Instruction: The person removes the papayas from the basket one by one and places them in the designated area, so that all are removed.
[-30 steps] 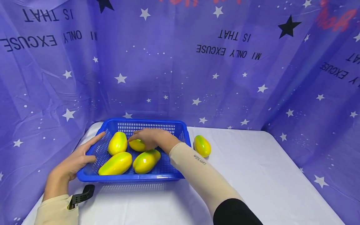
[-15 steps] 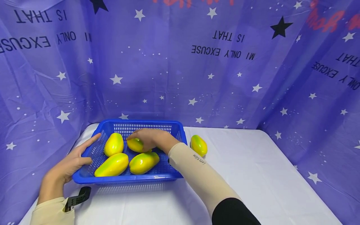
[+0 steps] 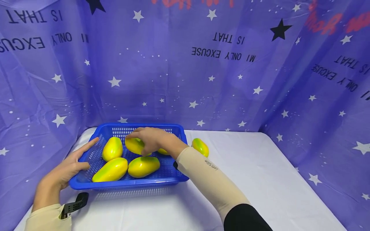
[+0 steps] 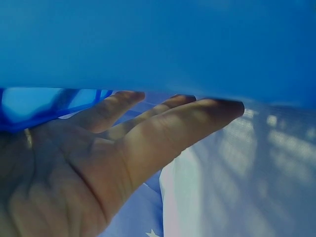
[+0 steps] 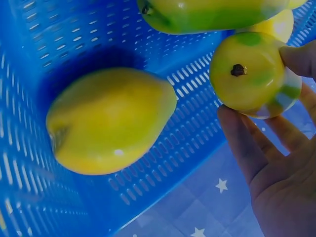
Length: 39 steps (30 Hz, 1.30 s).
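Note:
My right hand grips a yellow-green papaya over the back middle of the blue basket. In the right wrist view, thumb and fingers stand on opposite sides of this papaya, its dark stem end facing the camera. Other papayas lie in the basket: one at back left, one at front left, one at front middle, and one partly hidden behind my right wrist. My left hand rests at the basket's left side; its extended fingers touch beneath the blue plastic.
Right of the basket, another papaya lies on the white tablecloth. A purple star-printed curtain closes off the back and both sides. A black strap sticks out at my left wrist.
The gripped papaya has risen slightly with my right hand, uncovering part of the papaya behind the wrist. The front middle papaya has turned. The whole head view has shifted; my left hand stays at the basket.

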Tool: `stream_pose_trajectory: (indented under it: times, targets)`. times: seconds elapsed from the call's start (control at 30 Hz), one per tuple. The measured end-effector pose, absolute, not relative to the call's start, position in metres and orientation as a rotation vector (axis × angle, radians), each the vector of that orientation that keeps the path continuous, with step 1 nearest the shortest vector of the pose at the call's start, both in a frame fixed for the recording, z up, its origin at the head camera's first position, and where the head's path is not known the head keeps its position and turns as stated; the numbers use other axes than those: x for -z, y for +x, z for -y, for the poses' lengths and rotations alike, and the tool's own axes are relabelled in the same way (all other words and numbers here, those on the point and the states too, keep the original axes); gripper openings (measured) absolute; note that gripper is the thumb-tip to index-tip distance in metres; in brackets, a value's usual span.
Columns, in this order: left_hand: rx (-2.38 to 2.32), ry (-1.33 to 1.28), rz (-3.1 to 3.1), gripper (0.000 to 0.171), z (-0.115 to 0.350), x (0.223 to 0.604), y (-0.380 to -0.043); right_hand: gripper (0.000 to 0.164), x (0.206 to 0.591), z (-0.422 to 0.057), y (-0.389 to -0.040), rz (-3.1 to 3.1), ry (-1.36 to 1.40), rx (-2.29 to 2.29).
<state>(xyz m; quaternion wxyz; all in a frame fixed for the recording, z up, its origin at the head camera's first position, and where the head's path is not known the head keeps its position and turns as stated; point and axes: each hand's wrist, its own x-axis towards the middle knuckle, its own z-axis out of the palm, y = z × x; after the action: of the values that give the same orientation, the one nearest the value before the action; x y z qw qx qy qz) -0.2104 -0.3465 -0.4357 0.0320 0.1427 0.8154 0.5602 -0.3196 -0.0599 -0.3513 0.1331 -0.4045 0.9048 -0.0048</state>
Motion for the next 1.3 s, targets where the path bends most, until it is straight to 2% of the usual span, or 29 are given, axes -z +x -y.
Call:
stream_pose_trajectory:
  times: [0.3,1.3]
  targets:
    - [-1.840,0.402,-2.346,0.095,0.346,0.435,-0.211,0.080,0.346,0.049,-0.310,-2.659,-1.236,-0.004]
    - [-1.740,0.432,-2.466,0.092,0.345,0.437,-0.210,0.078,0.313,-0.002,-0.288,-2.828,-1.262,0.075]
